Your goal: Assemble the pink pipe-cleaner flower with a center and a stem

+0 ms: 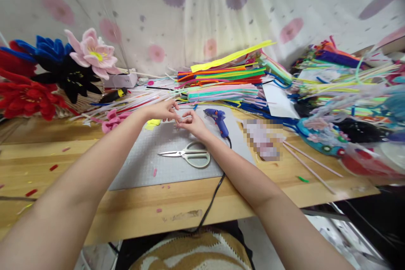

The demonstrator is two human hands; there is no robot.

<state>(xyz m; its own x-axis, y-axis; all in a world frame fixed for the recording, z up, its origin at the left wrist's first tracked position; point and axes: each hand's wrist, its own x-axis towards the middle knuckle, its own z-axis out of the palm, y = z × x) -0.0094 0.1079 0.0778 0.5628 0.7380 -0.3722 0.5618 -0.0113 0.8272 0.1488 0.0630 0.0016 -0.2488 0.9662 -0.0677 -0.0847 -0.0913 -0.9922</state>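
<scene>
My left hand and my right hand meet at the fingertips over the back of a grey cutting mat. Both are closed in a pinch, but whatever lies between the fingers is too small to make out. Just in front of them on the mat rest scissors with pale handles, blades pointing left. A blue hot glue gun lies right of my right hand, its black cord running over the table's front edge. Beside my left hand is a small bright yellow piece.
Bundles of coloured pipe cleaners line the back. Fuzzy flowers in red, blue, black and pink stand at the left. To the right are a blue decorated piece and pink sticks. Small scraps dot the wooden table.
</scene>
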